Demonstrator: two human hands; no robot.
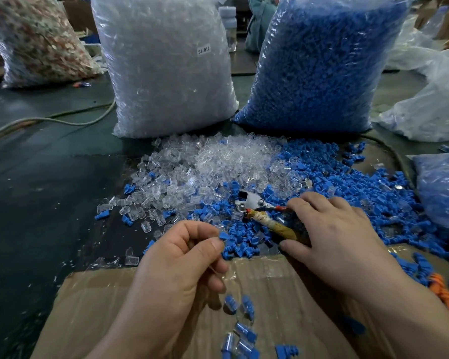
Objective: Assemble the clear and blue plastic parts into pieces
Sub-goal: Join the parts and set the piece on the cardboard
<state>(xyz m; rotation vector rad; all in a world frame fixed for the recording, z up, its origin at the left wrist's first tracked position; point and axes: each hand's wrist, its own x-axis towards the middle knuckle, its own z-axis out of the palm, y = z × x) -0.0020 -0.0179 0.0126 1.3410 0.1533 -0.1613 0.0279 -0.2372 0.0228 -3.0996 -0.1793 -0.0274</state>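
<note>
My left hand (182, 257) hovers over the near edge of the pile, with thumb and curled forefinger pinching a small blue plastic part (223, 236). My right hand (329, 229) lies over the wrapped handle of a metal crimping tool (254, 203), thumb under the handle and fingers over it; the tool's silver head points left among the parts. A loose heap of clear caps (205, 161) lies behind the tool, and a heap of blue plugs (353, 185) spreads to the right. Several assembled clear-and-blue pieces (244, 330) lie on the cardboard (114, 294) below my hands.
Two tall plastic sacks stand behind the heaps, one of clear caps (166, 66) and one of blue plugs (322, 60). A third sack of mixed scraps (36, 40) is at the far left, a smaller blue-filled bag (443, 193) at the right. A cable (62, 120) crosses the dark table.
</note>
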